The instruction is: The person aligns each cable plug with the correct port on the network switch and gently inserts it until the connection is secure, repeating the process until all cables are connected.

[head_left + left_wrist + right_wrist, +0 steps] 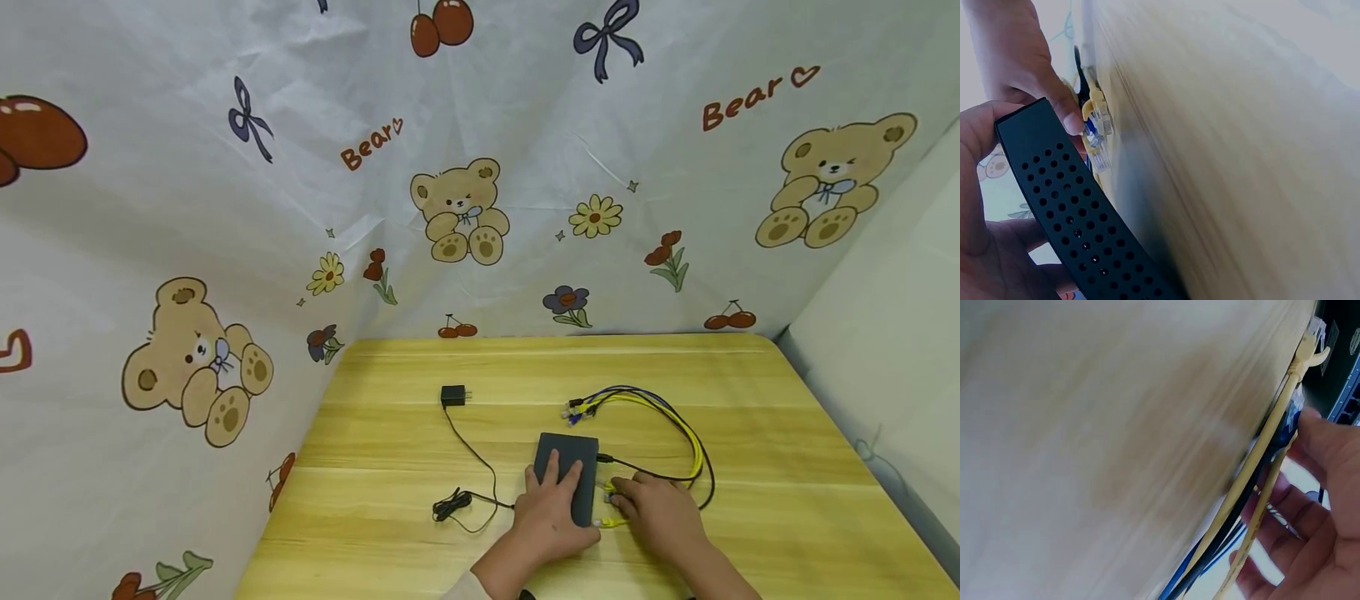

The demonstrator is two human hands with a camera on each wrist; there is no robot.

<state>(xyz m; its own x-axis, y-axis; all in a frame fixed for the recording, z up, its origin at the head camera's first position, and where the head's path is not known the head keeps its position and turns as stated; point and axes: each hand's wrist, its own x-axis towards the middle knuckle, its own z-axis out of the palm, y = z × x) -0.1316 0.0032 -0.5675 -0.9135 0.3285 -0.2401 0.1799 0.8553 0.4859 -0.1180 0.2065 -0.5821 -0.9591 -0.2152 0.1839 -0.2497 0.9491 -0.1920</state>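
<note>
A dark network switch [585, 492] with a perforated side [1075, 206] lies on the table. My left hand [547, 508] rests on its top, fingers spread, thumb near the close right corner. To its right, my right hand [663, 512] pinches the plug end of an ethernet cable between thumb and fingers. In the right wrist view, a blue plug [1291, 415] sits at the fingertips, with yellow cables [1260, 456] alongside. One yellow plug [611, 522] lies close to the switch's port side [1346, 394]. I cannot tell whether it touches the switch.
A black power adapter [453, 396] stands to the left, its bundled cord [452, 503] lying below. More cable ends [577, 410] lie beyond the switch, and their cables [701, 454] loop to the right. A black plug [604, 458] meets the switch's far right side. Patterned cloth [525, 292] hangs behind the table.
</note>
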